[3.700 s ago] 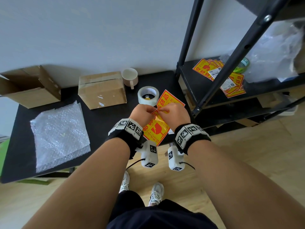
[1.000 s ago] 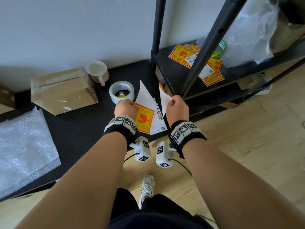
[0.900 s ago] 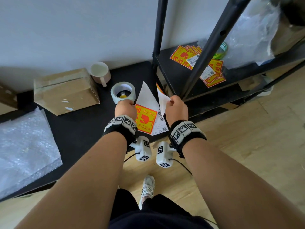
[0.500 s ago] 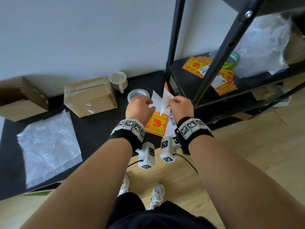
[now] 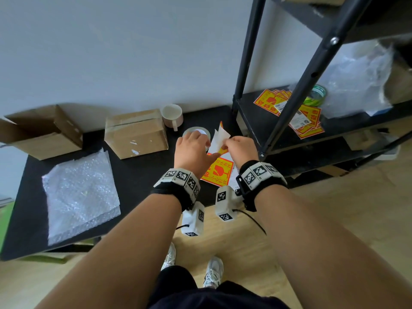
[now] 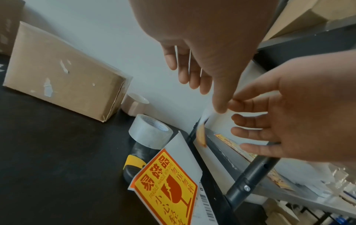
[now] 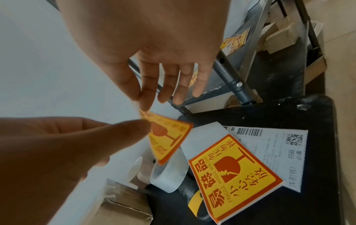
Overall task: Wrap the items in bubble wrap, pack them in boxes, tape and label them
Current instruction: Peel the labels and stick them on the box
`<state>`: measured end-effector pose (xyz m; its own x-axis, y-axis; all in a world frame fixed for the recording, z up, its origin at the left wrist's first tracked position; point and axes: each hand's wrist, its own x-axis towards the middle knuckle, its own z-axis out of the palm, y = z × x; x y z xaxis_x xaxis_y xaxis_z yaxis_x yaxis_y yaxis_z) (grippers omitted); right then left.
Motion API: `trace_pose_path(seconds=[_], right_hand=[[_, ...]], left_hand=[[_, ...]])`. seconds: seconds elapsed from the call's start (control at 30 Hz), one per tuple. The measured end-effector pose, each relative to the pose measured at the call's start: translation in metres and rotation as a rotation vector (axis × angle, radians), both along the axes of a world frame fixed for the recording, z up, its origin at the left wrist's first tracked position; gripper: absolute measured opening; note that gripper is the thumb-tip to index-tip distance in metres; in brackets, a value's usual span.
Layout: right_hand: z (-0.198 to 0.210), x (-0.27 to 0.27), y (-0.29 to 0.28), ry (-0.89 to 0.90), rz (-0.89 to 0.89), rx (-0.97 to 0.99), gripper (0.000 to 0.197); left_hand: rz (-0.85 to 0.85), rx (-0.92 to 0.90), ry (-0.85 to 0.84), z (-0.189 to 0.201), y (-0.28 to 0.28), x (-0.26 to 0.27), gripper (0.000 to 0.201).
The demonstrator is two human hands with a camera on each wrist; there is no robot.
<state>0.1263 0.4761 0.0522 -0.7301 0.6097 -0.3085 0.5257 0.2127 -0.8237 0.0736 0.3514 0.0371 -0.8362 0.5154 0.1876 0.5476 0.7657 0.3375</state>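
Now that the sticker point(image 7: 167, 135) has come free of its white backing, which half a second ago was still being peeled, the labelling step is close: I judge the next move is to carry it to the sealed box point(image 5: 136, 133) and press it down. The right hand point(image 5: 240, 144) pinches one corner between thumb and forefinger, its other fingers spread loosely; the left hand point(image 5: 194, 150) touches the same corner with its thumb tip, fingers relaxed and apart. The sticker hangs in the air above the roll of tape point(image 7: 169, 175), a thin, glossy yellow-and-orange square that curls and flops. Below it on the black table point(image 5: 138, 181) lie a stiff pad of matching stickers point(image 7: 235, 178) and a flat paper shipping label point(image 7: 277, 149). Crinkled bubble wrap point(image 5: 80, 192) lies well apart, to the left.
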Motion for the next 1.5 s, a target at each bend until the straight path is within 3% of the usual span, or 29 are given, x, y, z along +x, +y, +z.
trace_pose_path(seconds=[0.1, 0.27, 0.33, 0.43, 0.5, 0.73, 0.83, 0.9, 1.1, 1.23, 1.5], right_hand=[[0.001, 0.0, -0.001, -0.005, -0.006, -0.018, 0.022], [-0.002, 0.003, 0.003, 0.015, 0.023, -0.036, 0.028], [-0.004, 0.005, 0.005, 0.019, 0.044, -0.044, 0.031], [-0.009, 0.008, 0.01, 0.034, 0.026, -0.019, 0.021], [-0.013, 0.01, 0.015, 0.013, 0.008, 0.03, 0.013], [-0.024, -0.002, 0.002, -0.061, 0.057, 0.034, 0.035], [-0.025, -0.014, -0.009, -0.026, 0.066, 0.04, 0.017], [-0.023, -0.021, -0.016, -0.014, 0.092, 0.071, 0.007], [-0.029, -0.044, -0.061, -0.06, 0.224, 0.05, 0.019], [-0.032, -0.056, -0.096, -0.082, 0.337, 0.071, 0.014], [-0.035, -0.08, -0.142, 0.033, 0.347, 0.128, 0.007]], left_hand=[[-0.026, 0.002, 0.039, -0.002, 0.002, 0.006, 0.036], [-0.022, -0.015, 0.117, -0.005, -0.003, 0.007, 0.005], [0.025, -0.077, 0.145, -0.003, -0.007, 0.004, 0.01], [0.2, -0.101, -0.017, -0.003, -0.018, -0.01, 0.022], [0.292, 0.023, -0.18, -0.003, -0.026, -0.017, 0.021], [0.393, 0.502, -0.631, 0.001, -0.034, -0.018, 0.014], [0.449, 0.585, -0.724, -0.002, -0.046, -0.017, 0.012], [0.486, 0.582, -0.73, -0.006, -0.059, -0.018, 0.009], [0.641, 0.538, -0.657, -0.017, -0.108, -0.023, 0.014], [0.74, 0.508, -0.65, -0.023, -0.137, -0.033, 0.017], [0.731, 0.507, -0.648, -0.031, -0.177, -0.057, 0.021]])
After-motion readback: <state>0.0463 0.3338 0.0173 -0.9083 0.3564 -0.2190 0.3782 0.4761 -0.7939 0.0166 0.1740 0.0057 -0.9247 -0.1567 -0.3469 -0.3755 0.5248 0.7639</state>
